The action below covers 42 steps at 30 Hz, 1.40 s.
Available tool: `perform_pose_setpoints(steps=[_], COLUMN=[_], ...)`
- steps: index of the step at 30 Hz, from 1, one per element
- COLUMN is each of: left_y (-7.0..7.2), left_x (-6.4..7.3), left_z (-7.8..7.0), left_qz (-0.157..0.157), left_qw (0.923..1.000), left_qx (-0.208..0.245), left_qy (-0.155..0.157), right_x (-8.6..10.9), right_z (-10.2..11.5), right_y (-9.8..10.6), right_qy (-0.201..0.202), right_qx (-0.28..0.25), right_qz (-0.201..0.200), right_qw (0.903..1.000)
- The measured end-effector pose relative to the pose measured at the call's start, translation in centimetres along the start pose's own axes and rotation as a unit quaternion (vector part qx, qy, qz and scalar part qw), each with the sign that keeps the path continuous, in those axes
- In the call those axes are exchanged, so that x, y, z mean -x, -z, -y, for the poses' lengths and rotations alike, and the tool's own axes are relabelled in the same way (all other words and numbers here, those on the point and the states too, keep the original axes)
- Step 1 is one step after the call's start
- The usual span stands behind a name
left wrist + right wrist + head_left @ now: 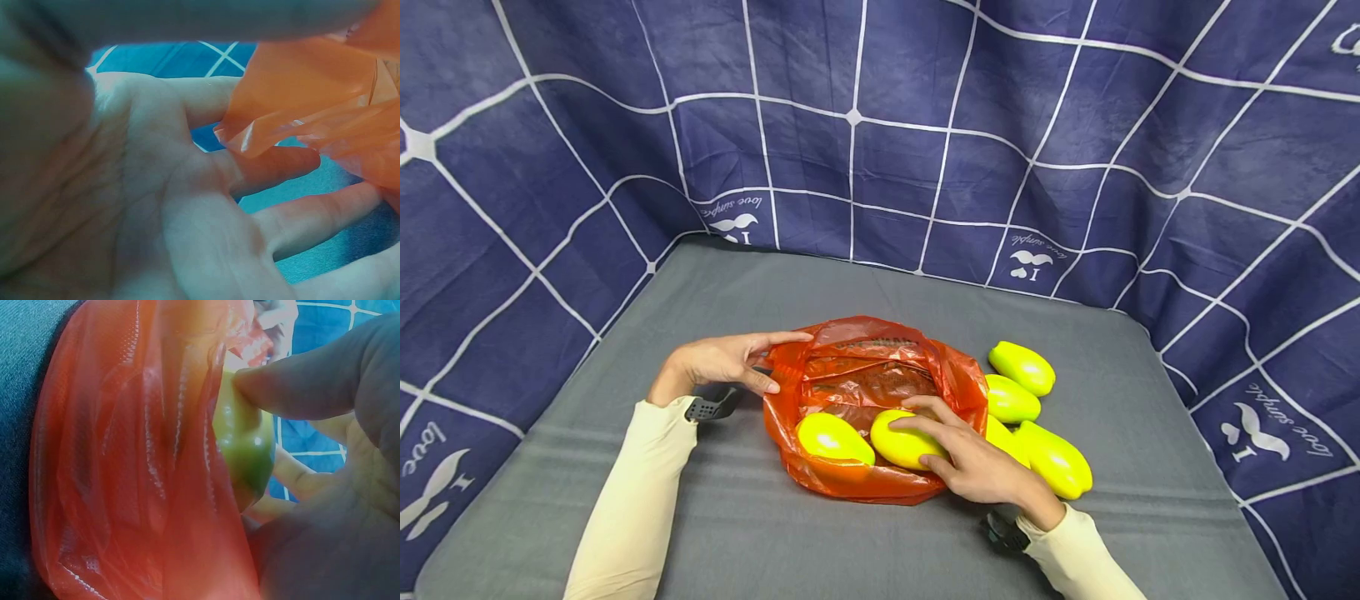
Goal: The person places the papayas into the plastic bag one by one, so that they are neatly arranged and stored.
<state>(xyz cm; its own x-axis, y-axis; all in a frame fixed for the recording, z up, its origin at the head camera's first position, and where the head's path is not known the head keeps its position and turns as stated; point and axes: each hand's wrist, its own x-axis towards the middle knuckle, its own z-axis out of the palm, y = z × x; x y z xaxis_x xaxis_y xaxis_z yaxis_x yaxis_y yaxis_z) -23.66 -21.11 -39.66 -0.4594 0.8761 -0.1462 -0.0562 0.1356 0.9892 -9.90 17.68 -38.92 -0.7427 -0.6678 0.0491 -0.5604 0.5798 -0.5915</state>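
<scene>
A red plastic bag [880, 487] lies with its mouth spread wide. One smooth, yellow oval fruit [835, 437] rests inside at the front left. My right hand [973, 458] grips a second such fruit [898, 437] at the bag's front right, thumb on the near side and fingers over the top. In the right wrist view, the bag's film [125, 462] hides part of this fruit [247, 444], which looks greenish there. My left hand [718, 362] is at the bag's left rim, thumb and forefinger apart. Its fingers [312, 219] stretch out straight against the film [312, 94].
Several more yellow fruits [1052, 458] lie on the grey cloth surface [737, 517] right of the bag, some close beside my right wrist. A dark blue curtain with white lines [805, 150] borders the back and sides. Each wrist wears a black strap [711, 406].
</scene>
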Motion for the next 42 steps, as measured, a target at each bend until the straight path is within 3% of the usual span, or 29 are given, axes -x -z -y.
perform_pose_setpoints(steps=[7,16,28,35,42], left_y=[-0.1,0.1,-0.2,-0.2,-0.1], left_x=[0.0,-0.3,-0.2,-0.1,-0.1], left_z=[0.1,0.0,-0.2,0.1,0.2], left_qz=[-0.002,-0.001,-0.004,-0.001,-0.004], left_qw=[1.0000,0.9999,1.0000,1.0000,1.0000], left_qx=[0.000,-0.005,-0.005,-0.003,-0.005], left_qy=[-0.001,-0.009,0.004,0.002,0.004], right_x=[0.2,0.0,1.6,3.3,5.8], right_z=[-0.4,-0.3,0.2,-0.9,-2.5], right_y=[-0.2,0.8,3.2,5.1,6.8], right_qy=[0.013,0.024,0.029,0.023,-0.020], right_qx=[-0.006,0.002,-0.018,-0.024,-0.019], right_qz=[0.011,-0.014,-0.102,-0.153,-0.188], right_qw=[0.9998,0.9996,0.9942,0.9876,0.9818])
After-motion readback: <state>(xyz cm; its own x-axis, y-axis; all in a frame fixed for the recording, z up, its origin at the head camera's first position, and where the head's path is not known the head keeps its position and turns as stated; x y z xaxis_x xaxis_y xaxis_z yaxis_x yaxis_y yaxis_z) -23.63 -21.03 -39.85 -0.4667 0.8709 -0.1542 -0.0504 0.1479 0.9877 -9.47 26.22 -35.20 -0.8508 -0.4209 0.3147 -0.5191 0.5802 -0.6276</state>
